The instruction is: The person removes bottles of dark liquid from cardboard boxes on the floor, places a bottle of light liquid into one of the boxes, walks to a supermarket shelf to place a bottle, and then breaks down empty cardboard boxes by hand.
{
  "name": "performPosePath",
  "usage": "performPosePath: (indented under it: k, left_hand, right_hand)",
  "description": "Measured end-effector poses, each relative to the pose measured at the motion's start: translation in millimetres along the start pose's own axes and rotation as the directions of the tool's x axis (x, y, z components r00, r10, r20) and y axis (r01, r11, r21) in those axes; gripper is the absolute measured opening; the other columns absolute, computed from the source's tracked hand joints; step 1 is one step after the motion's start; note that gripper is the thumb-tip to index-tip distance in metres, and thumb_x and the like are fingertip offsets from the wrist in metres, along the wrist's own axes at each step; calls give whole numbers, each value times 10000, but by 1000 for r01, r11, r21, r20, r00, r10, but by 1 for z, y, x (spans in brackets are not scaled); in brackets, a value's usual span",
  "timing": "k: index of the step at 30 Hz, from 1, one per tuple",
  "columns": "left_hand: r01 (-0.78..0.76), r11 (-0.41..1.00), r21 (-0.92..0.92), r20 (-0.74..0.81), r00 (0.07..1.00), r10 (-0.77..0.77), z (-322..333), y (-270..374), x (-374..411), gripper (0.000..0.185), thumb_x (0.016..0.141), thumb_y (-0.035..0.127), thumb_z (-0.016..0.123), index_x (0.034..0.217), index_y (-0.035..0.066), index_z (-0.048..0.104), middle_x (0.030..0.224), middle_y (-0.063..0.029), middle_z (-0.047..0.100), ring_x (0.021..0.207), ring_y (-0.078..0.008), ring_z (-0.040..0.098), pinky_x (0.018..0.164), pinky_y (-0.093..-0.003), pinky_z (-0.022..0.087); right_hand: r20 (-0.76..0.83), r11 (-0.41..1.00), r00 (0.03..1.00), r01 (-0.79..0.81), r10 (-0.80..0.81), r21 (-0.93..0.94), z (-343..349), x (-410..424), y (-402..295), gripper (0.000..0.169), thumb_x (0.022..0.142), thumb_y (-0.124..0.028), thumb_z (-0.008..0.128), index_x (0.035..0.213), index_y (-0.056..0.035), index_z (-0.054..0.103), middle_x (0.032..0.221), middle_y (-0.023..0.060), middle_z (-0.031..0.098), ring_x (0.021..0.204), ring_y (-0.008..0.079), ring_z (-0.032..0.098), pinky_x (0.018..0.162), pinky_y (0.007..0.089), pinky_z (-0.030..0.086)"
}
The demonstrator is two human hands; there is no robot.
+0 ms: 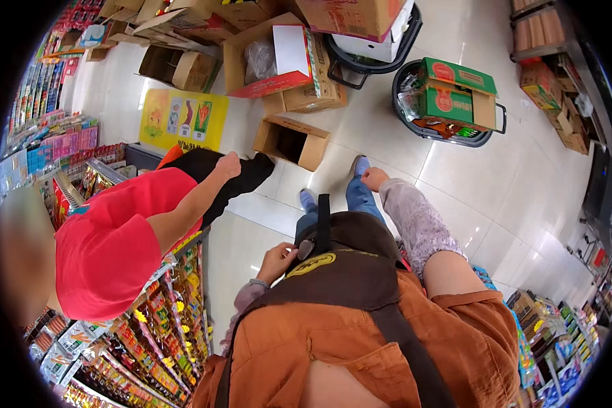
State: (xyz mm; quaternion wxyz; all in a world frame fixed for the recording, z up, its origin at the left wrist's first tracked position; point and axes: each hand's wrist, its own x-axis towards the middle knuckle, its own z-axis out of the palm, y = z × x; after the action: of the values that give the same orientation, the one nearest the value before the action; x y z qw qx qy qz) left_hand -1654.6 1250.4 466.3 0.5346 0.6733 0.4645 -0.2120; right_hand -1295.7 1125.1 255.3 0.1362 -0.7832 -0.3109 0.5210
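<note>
My left hand [278, 262] is at the left side of my dark apron [344, 278], its fingers by a round dark piece on it; whether they grip it I cannot tell. My right hand [375, 179] hangs over my leg with curled fingers, and nothing shows in it. Beyond my feet an open cardboard box [313, 150] lies on the tiled floor. Farther to the right stands a black shopping basket [451, 137] holding a green cardboard box [459, 97] and packaged goods.
A person in a red shirt [112, 239] stands close on my left, beside shelves of packaged snacks [148, 341]. Several open cartons [268, 56] and a second black basket [357, 64] stand ahead. A yellow floor mat [214, 117] lies at the left front. More shelving with cartons [545, 86] is at the right.
</note>
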Motion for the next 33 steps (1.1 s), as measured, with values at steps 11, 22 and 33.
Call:
performPosePath:
  k: [11, 22, 33]
  left_hand:
    - [459, 675, -578, 180, 878, -443, 68, -48, 3, 315, 953, 302, 580, 1090, 19, 604, 824, -39, 617, 684, -96, 573, 613, -223, 465]
    - [553, 410, -725, 271, 776, -569, 91, -52, 41, 339, 939, 331, 596, 1097, 31, 604, 864, -52, 639, 726, -126, 620, 650, -249, 495]
    - [477, 341, -810, 253, 809, -530, 101, -82, 61, 276, 955, 280, 561, 1088, 43, 604, 867, -61, 641, 719, -133, 616, 633, -252, 484]
  right_hand:
    - [-37, 991, 994, 95, -99, -91, 23, 161, -64, 393, 807, -278, 617, 1142, -79, 564, 1048, 184, 634, 976, 358, 611, 855, 438, 490]
    - [-780, 836, 403, 481, -479, -264, -52, 252, -209, 564, 756, -251, 720, 1218, -77, 447, 1260, 197, 434, 1085, 385, 507, 897, 478, 444]
    - [-283, 705, 745, 335, -604, -625, -112, 321, -233, 176, 810, -183, 556, 901, -90, 674, 829, 154, 665, 838, 353, 634, 719, 475, 492]
